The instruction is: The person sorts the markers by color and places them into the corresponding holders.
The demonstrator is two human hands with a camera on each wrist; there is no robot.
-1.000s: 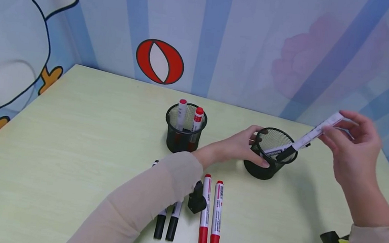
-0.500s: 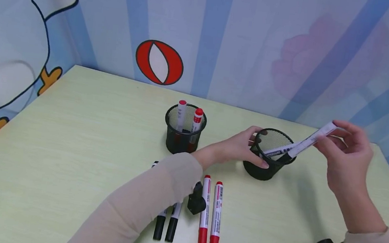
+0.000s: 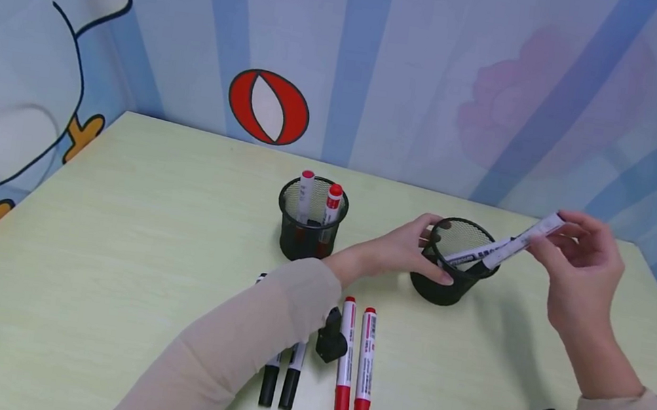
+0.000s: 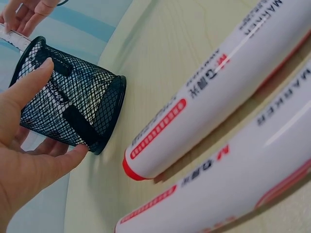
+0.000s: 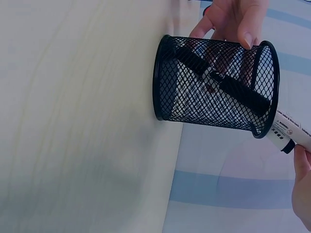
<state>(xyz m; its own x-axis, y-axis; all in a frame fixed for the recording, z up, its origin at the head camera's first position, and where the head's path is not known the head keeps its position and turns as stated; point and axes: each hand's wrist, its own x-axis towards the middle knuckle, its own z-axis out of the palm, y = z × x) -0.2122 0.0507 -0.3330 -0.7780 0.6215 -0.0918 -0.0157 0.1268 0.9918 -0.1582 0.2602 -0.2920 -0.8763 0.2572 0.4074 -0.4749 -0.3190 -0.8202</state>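
On the right of the table, my left hand (image 3: 403, 247) holds a black mesh pen cup (image 3: 439, 292), thumb on its near side and fingers round the far side. My right hand (image 3: 586, 281) pinches the upper end of a black-capped whiteboard marker (image 3: 524, 241) between thumb and fingers. Its black cap points down inside the cup's rim, and the marker leans to the right. A second black marker (image 3: 467, 255) slants inside the cup, its lower part showing through the mesh in the right wrist view.
Left of this cup stands another mesh cup (image 3: 306, 247) holding two red markers (image 3: 332, 207). Two red-capped markers (image 3: 367, 360) lie in front, beside black-capped markers (image 3: 290, 386) partly under my left sleeve (image 3: 238, 337). A patterned wall (image 3: 418, 72) rises behind the table.
My right hand has moved down and to the left, lowering the marker a little further into the cup. The left hand keeps its hold on the cup.
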